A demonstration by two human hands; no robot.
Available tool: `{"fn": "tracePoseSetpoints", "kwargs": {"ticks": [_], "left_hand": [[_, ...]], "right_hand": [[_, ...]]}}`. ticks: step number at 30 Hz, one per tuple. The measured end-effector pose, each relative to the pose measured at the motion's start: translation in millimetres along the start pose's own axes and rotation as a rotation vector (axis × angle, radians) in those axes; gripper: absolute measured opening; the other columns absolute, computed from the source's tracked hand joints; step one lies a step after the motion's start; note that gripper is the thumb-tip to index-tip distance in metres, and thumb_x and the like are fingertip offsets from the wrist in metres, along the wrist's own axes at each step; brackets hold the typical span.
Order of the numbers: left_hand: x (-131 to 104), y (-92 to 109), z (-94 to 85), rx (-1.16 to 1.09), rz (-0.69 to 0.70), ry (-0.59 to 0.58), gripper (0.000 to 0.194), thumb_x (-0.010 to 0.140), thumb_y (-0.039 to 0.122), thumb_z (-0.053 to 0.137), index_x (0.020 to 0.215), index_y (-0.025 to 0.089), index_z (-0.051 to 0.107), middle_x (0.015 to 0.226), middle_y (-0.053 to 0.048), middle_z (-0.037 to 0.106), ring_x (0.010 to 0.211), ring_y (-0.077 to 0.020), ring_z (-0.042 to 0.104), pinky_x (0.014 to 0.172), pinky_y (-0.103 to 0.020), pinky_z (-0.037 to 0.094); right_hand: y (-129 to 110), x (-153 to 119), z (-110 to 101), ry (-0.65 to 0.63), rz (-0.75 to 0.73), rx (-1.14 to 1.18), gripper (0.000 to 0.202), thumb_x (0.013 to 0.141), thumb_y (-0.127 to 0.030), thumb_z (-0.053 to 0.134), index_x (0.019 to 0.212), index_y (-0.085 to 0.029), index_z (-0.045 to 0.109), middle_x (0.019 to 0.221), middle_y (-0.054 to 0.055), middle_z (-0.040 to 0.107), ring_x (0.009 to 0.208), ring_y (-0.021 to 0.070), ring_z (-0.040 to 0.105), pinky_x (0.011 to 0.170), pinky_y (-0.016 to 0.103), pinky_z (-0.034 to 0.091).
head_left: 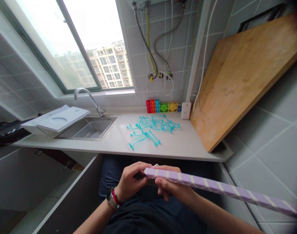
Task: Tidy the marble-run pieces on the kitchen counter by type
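Observation:
A long, narrow lilac bar with cream slanted stripes (pixel 219 187) runs from between my hands to the right edge of the view, passing above my right forearm. It looks straight and stiff; I cannot tell exactly what it is. My left hand (pixel 132 178) has its fingers and thumb closed around the bar's left end. My right hand (pixel 169 182) grips it just beside, thumb on the near side and the other fingers behind and under it. Both hands are over my lap, in front of the counter edge. On the counter (pixel 116 143) lies a loose heap of clear turquoise plastic pieces (pixel 150 125).
Coloured plastic blocks (pixel 163 106) line the back wall beside a white box-shaped device (pixel 185 110). At left are a sink (pixel 94 129), a tap (pixel 89 97) and white packaging (pixel 62 118). A large wooden board (pixel 246 74) leans on the right wall.

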State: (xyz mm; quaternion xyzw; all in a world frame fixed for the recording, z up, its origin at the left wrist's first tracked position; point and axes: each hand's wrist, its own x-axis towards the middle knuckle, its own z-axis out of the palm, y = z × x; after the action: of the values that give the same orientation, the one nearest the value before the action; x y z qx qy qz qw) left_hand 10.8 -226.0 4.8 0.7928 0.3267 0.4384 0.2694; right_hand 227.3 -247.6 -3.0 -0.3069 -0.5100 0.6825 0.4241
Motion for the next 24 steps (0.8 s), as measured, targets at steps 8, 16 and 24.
{"fn": "tracePoseSetpoints", "kwargs": {"ticks": [8,16,24], "left_hand": [[2,-7,-10.6,-0.843,-0.604,-0.404,0.083,0.065,0.06,0.088,0.132,0.017,0.063,0.104,-0.011,0.075,0.084,-0.0213,0.071,0.072,-0.029,0.057],[-5,-13,-13.0,-1.08,-0.904,-0.688,0.063,0.057,0.046,0.096,0.105,0.011,0.073,0.084,-0.007,0.075,0.067,-0.0155,0.068,0.058,-0.021,0.053],[-4,-5,-0.9,-1.183,-0.887,-0.55,0.051,0.066,0.035,0.094,0.102,0.015,0.063,0.08,-0.005,0.074,0.063,-0.0154,0.071,0.053,-0.02,0.059]], "right_hand": [[-7,1,-10,-0.218,0.043,0.088,0.041,0.083,-0.039,0.079,0.114,-0.013,0.074,0.062,-0.001,0.067,0.041,0.0067,0.053,0.039,0.015,0.043],[5,3,-16,-0.441,0.164,0.077,0.044,0.076,-0.034,0.086,0.113,-0.013,0.076,0.073,0.003,0.073,0.046,0.0082,0.06,0.043,0.016,0.05],[6,7,-20,-0.295,-0.011,0.044,0.038,0.077,-0.036,0.084,0.104,-0.011,0.078,0.072,0.006,0.074,0.042,0.0076,0.054,0.038,0.017,0.041]]}}
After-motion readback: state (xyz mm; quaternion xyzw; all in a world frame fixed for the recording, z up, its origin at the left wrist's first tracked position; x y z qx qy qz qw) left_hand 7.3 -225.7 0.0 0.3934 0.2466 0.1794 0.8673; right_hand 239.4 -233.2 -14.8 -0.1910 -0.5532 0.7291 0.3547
